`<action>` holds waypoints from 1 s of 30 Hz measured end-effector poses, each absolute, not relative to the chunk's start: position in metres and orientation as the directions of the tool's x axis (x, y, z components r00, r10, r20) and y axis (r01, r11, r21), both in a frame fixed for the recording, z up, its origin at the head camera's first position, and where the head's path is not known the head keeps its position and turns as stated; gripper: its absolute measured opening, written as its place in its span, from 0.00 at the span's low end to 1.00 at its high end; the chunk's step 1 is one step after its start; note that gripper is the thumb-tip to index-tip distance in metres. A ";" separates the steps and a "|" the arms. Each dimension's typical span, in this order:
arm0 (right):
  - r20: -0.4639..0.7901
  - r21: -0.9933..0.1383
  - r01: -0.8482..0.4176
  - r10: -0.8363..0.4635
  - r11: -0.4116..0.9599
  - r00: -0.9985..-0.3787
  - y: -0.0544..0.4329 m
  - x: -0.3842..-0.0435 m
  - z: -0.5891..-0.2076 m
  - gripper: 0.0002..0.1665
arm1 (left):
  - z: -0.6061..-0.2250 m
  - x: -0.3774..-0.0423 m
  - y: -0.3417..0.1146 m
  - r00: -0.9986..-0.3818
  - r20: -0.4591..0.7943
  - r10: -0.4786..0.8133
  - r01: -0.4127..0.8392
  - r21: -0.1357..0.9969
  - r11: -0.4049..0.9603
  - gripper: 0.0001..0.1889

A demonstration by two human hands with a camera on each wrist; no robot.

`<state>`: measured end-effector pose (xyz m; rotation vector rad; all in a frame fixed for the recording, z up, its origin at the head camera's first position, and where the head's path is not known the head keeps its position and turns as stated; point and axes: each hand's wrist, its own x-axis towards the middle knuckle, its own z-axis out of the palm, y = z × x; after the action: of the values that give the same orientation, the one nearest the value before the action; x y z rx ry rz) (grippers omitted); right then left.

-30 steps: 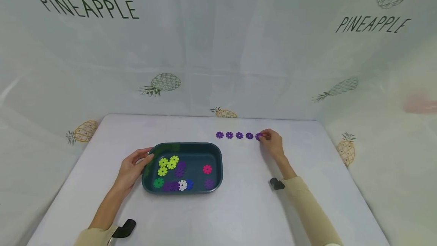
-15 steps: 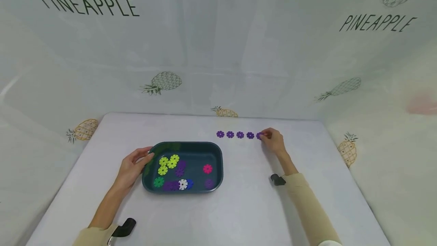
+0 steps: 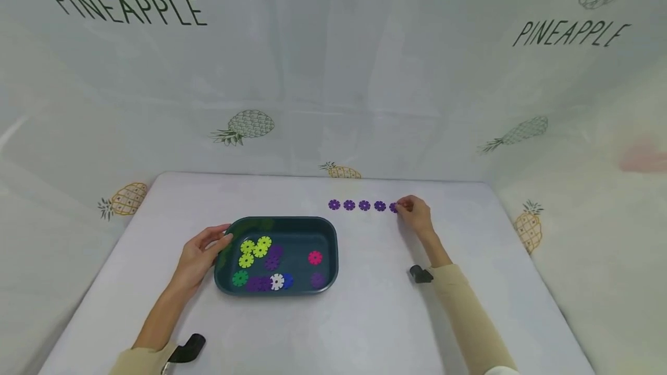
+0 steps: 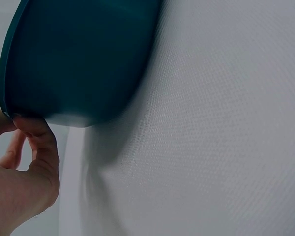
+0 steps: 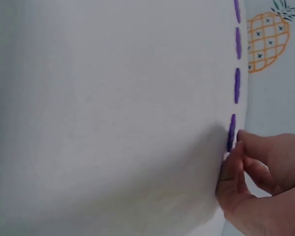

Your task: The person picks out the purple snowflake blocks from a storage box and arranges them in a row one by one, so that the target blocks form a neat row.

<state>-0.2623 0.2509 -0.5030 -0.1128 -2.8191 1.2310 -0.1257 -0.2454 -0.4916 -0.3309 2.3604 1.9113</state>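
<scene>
Left grip [image 3: 200, 253] and right grip [image 3: 415, 216] curled

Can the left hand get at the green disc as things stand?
Likely yes, though the left hand grips the tray at its left end and may need to let go: the green disc lies uncovered inside.

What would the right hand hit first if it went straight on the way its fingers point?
The right hand would likely meet the end purple piece it seems to touch, then perhaps the other purple pieces; depth is unclear.
</scene>
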 end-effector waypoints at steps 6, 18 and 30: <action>0.008 -0.789 0.017 0.037 0.614 -0.999 0.248 -0.257 -0.496 0.15 | -0.491 -0.125 -0.246 -0.974 -0.199 -0.106 -0.217 0.954 0.204 0.31; 0.100 -0.799 -0.111 -0.052 0.591 -0.994 0.228 -0.237 -0.487 0.14 | -0.491 -0.127 -0.246 -0.976 -0.191 -0.100 -0.209 0.956 0.206 0.32; 0.175 -0.800 -0.252 -0.190 0.544 -0.966 0.196 -0.217 -0.471 0.11 | -0.492 -0.126 -0.247 -0.972 -0.210 -0.108 -0.228 0.951 0.208 0.32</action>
<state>-0.2168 0.1965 -0.4715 0.3867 -2.7010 1.4167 -0.1256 -0.2472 -0.4918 -0.3304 2.3638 1.8895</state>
